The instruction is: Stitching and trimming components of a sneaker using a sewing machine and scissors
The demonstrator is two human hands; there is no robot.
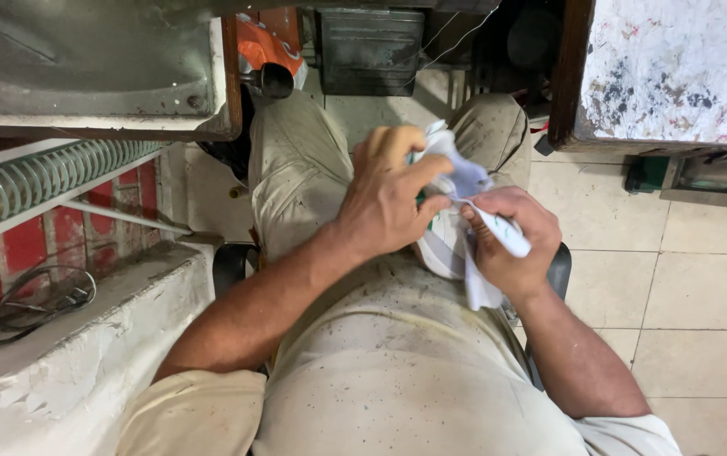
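Note:
I sit looking down at my lap. Both hands grip a crumpled white cloth piece (pixel 464 181) with green marks on it, held over my thighs. My left hand (pixel 389 198) clasps the upper bunched part, thumb and fingers closed around it. My right hand (pixel 507 241) pinches the lower edge, and a flap of the cloth hangs down below it. My beige trousers (pixel 296 160) and beige shirt (pixel 389 363) fill the middle of the view.
A grey metal machine table (pixel 85 67) with a wooden edge stands at upper left, a green ribbed roller (pixel 43 177) below it. A white plastered ledge (pixel 76 355) with cables is at left. A paint-stained table (pixel 675 67) is at upper right, over a tiled floor (pixel 684 287).

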